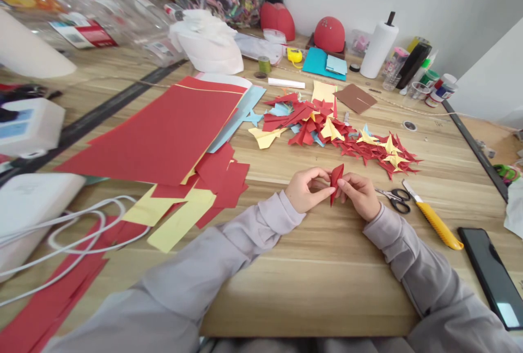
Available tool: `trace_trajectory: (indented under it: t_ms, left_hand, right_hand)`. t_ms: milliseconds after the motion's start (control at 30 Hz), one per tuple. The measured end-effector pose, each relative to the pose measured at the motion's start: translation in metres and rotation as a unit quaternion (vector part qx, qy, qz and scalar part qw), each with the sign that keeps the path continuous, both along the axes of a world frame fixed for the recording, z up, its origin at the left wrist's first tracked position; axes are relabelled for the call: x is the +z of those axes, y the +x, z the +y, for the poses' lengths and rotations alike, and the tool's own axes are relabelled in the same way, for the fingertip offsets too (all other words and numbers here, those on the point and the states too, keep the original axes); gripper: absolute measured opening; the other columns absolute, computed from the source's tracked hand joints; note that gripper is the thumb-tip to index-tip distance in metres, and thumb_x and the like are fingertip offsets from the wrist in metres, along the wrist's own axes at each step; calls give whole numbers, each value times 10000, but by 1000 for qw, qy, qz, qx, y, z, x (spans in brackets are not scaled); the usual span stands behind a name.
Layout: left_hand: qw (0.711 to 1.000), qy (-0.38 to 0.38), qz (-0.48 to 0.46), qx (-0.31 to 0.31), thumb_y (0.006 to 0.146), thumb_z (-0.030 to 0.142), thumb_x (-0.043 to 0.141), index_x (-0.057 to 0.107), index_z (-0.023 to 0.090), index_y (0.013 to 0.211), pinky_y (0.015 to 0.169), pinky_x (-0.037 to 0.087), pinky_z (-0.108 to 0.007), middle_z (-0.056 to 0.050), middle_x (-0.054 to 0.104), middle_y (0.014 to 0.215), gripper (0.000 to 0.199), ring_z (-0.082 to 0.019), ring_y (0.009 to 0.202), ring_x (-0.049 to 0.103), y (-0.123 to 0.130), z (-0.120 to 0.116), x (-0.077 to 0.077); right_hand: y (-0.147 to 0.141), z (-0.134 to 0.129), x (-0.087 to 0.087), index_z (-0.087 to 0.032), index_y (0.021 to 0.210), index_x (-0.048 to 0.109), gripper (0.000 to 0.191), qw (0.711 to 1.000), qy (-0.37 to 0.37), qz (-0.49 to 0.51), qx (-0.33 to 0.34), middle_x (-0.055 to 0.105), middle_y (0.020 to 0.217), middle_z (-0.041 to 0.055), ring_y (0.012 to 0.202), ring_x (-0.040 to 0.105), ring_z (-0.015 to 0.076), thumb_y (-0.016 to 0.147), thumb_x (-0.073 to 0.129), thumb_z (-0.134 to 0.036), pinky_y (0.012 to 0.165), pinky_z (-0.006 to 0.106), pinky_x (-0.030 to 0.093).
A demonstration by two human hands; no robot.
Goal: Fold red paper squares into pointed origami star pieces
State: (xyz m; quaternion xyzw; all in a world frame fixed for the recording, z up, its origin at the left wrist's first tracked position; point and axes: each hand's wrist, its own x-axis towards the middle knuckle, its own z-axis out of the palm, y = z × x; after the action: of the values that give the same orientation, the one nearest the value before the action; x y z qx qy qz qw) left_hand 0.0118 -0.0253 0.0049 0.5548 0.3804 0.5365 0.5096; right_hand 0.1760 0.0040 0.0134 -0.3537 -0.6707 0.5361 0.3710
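Observation:
Over the wooden table, my left hand (307, 189) and my right hand (359, 196) both pinch a narrow, pointed piece of folded red paper (336, 181) between their fingertips. Just right of my right hand lie black-handled scissors (394, 200), and past them a yellow utility knife (435, 224). Beyond my hands spreads a heap of folded red, yellow and blue paper shapes (327, 127). To the left, large red paper sheets (155, 135) overlap blue paper (232, 119) and yellow paper strips (180, 219).
A black phone (492, 277) lies at the right table edge. White cables (69, 233) and a white device (28, 217) sit at the left, beside red strips. A paper towel roll (379, 48), bottles and plastic bags stand along the back.

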Motion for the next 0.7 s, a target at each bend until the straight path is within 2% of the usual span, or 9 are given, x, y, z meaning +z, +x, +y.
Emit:
trace_trajectory:
  t_ms: [100,233,433,600,700]
  left_hand:
    - [1000,13,20,17,671,241,668,541,130,758,714,570,-343,-142,610,1102,190,-167,751,660,0,-1,2]
    - [990,70,102,62,660,193,654,560,142,760,737,564,-320,-123,613,1092,146,-168,819,648,0,-3,5]
    - [974,141,155,86,669,137,620,597,150,838,755,566,-320,-132,607,1116,172,-198,936,625,2,-5,5]
    - [977,150,145,50,656,122,625,553,149,1091,823,554,-334,-135,590,1162,442,-222,1024,600,3,-8,4]
    - [977,158,137,44,659,126,622,525,146,1158,863,540,-356,-137,585,1169,509,-237,1041,592,2,-11,6]
  right_hand:
    - [0,-6,0,-176,711,602,246,995,72,-45,-58,603,547,5,429,492,93,820,551,-391,427,229,408]
    - [0,-12,-3,-190,690,596,190,966,191,-127,-119,582,532,5,458,481,108,806,550,-333,455,245,402]
    - [-1,-8,-9,-185,725,592,80,959,187,-177,-118,539,529,-21,448,463,100,749,566,-258,451,229,377]
    - [0,-5,-7,-174,729,614,70,954,197,-200,-108,579,566,-4,482,491,119,700,551,-187,494,244,389]
    - [1,-6,-6,-178,715,616,79,952,205,-194,-118,613,593,8,518,527,136,696,539,-172,526,251,411]
